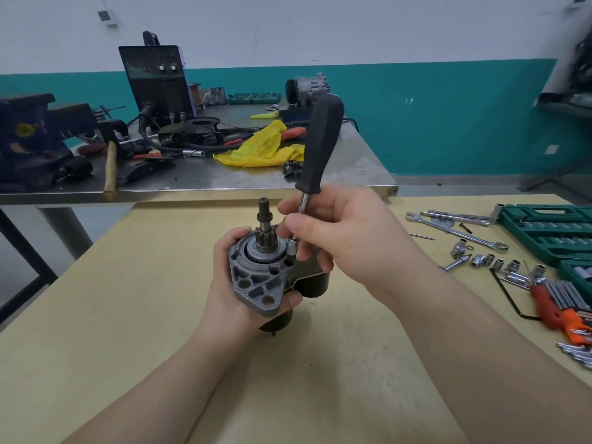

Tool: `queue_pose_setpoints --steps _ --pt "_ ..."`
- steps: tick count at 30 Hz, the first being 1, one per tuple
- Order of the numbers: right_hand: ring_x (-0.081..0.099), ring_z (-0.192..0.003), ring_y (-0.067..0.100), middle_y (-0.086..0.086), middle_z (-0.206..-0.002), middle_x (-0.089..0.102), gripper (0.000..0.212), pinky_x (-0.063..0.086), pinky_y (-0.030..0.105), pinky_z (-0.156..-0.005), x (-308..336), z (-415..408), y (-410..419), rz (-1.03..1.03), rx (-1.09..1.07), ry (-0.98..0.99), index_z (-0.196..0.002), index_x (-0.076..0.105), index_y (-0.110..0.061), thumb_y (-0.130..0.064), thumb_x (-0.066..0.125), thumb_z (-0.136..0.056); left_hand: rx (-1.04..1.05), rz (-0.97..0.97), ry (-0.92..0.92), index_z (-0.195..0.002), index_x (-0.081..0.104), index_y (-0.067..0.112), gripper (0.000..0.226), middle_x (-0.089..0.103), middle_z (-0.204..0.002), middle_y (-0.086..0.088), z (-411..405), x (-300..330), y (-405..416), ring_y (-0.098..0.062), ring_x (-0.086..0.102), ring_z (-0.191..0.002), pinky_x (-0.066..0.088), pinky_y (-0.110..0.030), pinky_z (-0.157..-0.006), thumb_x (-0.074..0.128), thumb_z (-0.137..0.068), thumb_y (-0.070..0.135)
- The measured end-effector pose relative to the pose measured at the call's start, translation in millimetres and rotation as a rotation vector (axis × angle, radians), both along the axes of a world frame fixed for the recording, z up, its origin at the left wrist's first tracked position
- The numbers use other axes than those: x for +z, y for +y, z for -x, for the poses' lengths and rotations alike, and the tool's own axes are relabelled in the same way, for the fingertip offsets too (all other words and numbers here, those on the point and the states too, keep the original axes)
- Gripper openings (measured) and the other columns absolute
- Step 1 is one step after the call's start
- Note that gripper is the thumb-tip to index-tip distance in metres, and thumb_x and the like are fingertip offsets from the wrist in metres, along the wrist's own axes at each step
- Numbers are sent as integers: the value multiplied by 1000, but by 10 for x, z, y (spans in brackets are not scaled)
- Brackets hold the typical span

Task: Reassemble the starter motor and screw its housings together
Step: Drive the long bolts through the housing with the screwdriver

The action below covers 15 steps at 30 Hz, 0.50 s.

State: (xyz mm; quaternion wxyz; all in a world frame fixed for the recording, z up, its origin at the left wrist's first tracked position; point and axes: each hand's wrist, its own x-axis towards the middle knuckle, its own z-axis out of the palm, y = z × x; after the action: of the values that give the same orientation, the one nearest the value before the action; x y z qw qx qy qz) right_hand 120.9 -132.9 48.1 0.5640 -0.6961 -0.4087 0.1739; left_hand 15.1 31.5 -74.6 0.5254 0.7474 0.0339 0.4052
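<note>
Two bare hands meet over the pale wooden table (128,315), near the middle of its far half. The left hand (224,283) cups the grey cast-aluminium starter motor (256,283) from the left and below, fingers curled round its flanged nose housing, one fingertip showing at the housing's near right corner. The motor stands roughly upright with its dark splined pinion shaft (264,219) pointing up and its black cylindrical body hanging below the flange, just above the tabletop or touching it; I cannot tell which.

The right hand (336,232) pinches the chrome shank of a black-handled nut driver (320,145) between thumb and forefinger, the other fingers curled beside the housing. The driver leans with its handle up and to the right, and its small chrome socket (292,246) sits on the right rim of the housing beside the pinion.

Along the right edge of the table lie chrome combination spanners (458,230), loose chrome sockets (490,259), a red-and-orange holder of hex keys (557,302) and a green plastic socket-set case (551,232). Beyond the far edge stands a steel workbench (352,174) carrying a crumpled yellow plastic bag (259,145), a dark welding machine (157,81), a wooden-handled hammer (110,168) at its front edge, and a dark blue bench vice (35,136) at its left end.
</note>
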Motion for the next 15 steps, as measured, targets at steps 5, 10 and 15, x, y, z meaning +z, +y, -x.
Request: queue_pose_setpoints --steps 5,10,15 --pt "73 -63 14 -6 -82 80 11 53 26 -51 12 -33 -34 23 8 -51 -97 76 -27 -17 75 -99 1 -4 11 -138 38 27 106 61 -136 30 1 16 -2 -4 63 -129 51 -17 -103 98 -52 15" --pt "69 -55 10 -12 -73 73 13 49 18 -48 -62 13 35 -26 -84 -73 -90 75 -26 -35 86 -90 3 34 17 -138 38 24 108 63 -131 28 2 18 -27 -11 65 -128 56 -26 -102 99 -50 13" --pt "70 -73 15 -6 -95 81 21 57 27 -62 -1 -48 -39 43 111 -30 -105 78 -29 -11 67 -103 10 18 9 -136 37 26 103 62 -137 15 2 -1 -22 -8 64 -128 54 -26 -106 90 -53 -2"
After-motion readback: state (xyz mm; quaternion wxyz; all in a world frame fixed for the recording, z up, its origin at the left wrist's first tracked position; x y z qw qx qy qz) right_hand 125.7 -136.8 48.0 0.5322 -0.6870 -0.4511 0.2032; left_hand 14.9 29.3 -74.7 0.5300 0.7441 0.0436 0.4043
